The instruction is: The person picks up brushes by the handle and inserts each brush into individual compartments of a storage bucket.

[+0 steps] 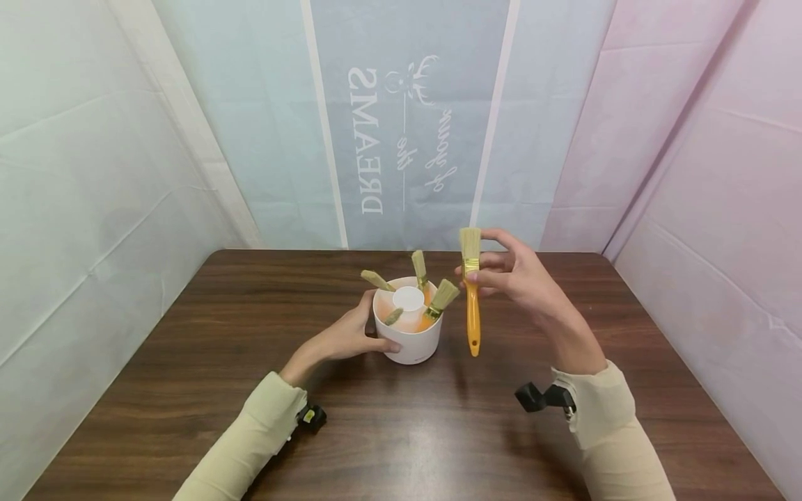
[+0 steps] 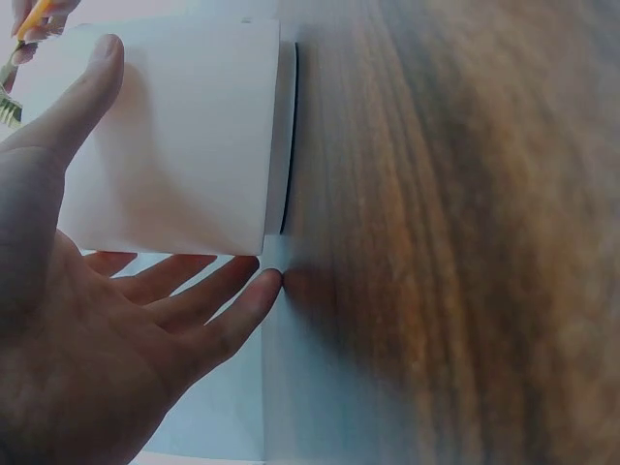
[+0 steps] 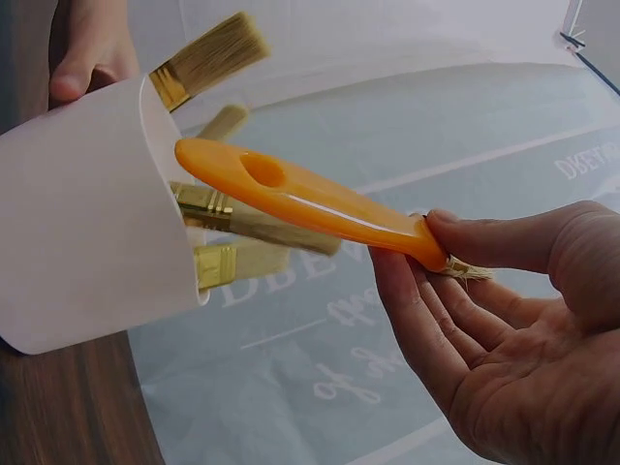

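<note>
My right hand (image 1: 510, 271) pinches a paintbrush (image 1: 473, 313) between thumb and fingers near its metal band. Its bristles point up and its orange handle hangs down, to the right of a round white container (image 1: 410, 348). In the right wrist view, the brush's orange handle (image 3: 320, 203) overlaps the container's open mouth. Around the container's left side rests my left hand (image 1: 351, 335), thumb at the front and fingers toward the back. Several more paintbrushes (image 1: 443, 298) stand bristles up in the container, leaning outward around a raised white centre (image 1: 409, 299).
The container stands on a dark wood-grain table (image 1: 207, 362). Behind the table hangs a pale blue cloth (image 1: 269, 139) with mirrored white lettering. Light cloth walls (image 1: 75, 209) rise at both sides. Each sleeved forearm carries a small black wrist mount (image 1: 545, 398).
</note>
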Demonstrator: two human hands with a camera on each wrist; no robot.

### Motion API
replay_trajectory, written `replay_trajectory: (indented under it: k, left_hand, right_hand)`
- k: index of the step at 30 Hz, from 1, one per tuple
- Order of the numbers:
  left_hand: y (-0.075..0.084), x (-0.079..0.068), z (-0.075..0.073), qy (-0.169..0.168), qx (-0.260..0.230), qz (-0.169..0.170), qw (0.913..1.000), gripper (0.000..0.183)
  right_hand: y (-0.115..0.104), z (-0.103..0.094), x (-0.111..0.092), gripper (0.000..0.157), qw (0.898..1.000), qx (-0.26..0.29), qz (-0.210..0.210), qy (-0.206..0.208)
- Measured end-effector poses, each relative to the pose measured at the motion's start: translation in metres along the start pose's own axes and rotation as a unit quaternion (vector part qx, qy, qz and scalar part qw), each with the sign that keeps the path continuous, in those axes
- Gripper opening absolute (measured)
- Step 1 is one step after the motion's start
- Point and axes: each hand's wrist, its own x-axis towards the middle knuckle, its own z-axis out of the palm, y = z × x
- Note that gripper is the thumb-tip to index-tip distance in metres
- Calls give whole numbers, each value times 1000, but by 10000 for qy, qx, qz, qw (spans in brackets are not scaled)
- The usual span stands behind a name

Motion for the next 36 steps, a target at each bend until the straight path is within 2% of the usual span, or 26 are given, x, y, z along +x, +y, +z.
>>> replay_trajectory:
  k: [10,23,31,36]
  left_hand:
    - [-2,2,-1,-20,-90,-22,10000,109]
    - [-1,2,-1,-123,-133,-86,9998,106]
    - [-2,3,0,-124,-175,55,9998,103]
    - [-1,2,-2,-96,-155,15,9998,106]
  right_hand:
    - [-11,9,3,59,9994,230,-15,252]
    - [-15,25,20,64,9947,-58,-813,621]
    - [-12,37,27,64,9869,-373,-1274,913]
    - [-11,43,29,66,9786,-603,-1572,1183]
